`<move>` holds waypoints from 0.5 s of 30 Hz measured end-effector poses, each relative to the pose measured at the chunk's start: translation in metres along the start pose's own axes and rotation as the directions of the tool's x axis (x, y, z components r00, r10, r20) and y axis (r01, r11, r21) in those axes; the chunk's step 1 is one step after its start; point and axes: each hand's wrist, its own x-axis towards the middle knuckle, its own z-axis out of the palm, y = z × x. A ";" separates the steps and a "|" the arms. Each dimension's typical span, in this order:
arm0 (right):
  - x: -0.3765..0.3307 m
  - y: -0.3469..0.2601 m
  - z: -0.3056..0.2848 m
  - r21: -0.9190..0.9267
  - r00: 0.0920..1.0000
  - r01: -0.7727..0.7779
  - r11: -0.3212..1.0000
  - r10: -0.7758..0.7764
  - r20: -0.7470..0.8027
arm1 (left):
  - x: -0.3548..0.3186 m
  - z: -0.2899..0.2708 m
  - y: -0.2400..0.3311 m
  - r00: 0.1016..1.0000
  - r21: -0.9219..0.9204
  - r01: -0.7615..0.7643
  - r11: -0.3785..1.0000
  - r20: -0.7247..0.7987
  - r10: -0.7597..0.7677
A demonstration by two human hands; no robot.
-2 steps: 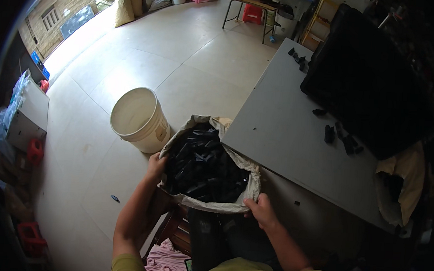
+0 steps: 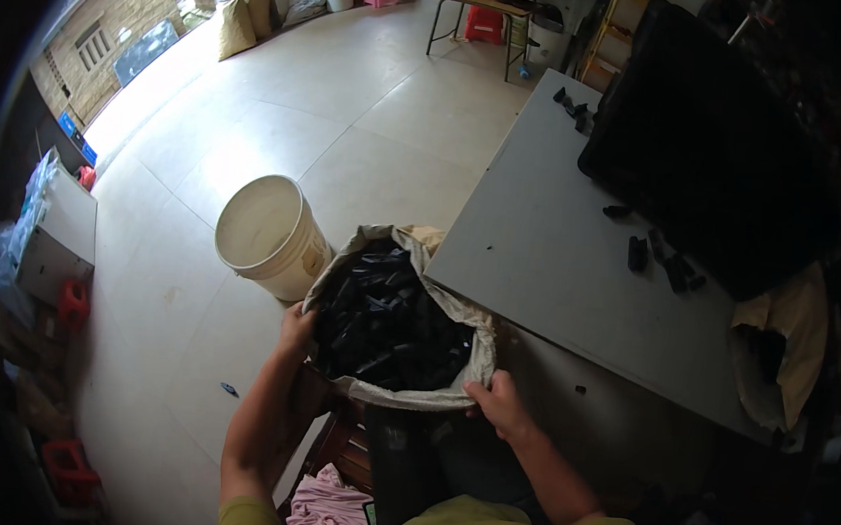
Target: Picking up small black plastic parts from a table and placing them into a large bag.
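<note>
A pale woven sack [image 2: 403, 397] with its rim turned outward stands in front of me, above my knees. Many small black plastic-looking pieces [image 2: 384, 308] fill it close to the top. On the sack's left side my left hand [image 2: 298, 330] is closed round the rim. My right hand [image 2: 501, 405] pinches the rim at the near right corner, thumb on top. Just beyond the sack to the left is a white bucket [image 2: 266, 234], with nothing visible inside. The sack's far right side touches the corner of the grey table [image 2: 557, 232].
On the table lie a large black tray-like container [image 2: 707, 145], several loose black pieces [image 2: 639, 255] and an opened brown paper sack [image 2: 789, 352]. A wooden chair [image 2: 343, 450] with a pink cloth [image 2: 330, 509] is by my legs. A small dark object [image 2: 229, 388] lies on the floor.
The sack and both hands have shifted slightly left relative to the table corner. Both hands keep their hold on the rim; the whole view has moved a little.
</note>
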 end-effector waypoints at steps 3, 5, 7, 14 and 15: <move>0.017 0.009 0.004 -0.108 0.994 0.089 0.990 -0.082 0.071 | -0.001 -0.018 -0.011 0.996 0.046 0.046 0.998 -0.078 -0.042; 0.029 0.009 0.003 -0.144 0.990 0.094 0.985 -0.077 0.119 | -0.009 -0.023 -0.007 0.984 0.082 0.111 0.990 -0.145 -0.098; 0.042 0.008 0.005 -0.233 0.977 0.132 0.963 -0.086 0.196 | -0.015 -0.030 -0.010 0.986 -0.034 0.055 0.998 -0.158 -0.060; 0.047 -0.014 0.008 -0.483 0.890 0.452 0.750 -0.412 0.193 | -0.013 -0.043 -0.015 0.959 -0.074 0.086 0.994 -0.264 -0.102; 0.041 -0.016 0.007 -0.599 0.861 0.493 0.631 -0.451 0.233 | -0.013 -0.042 -0.016 0.957 -0.088 0.061 0.994 -0.278 -0.083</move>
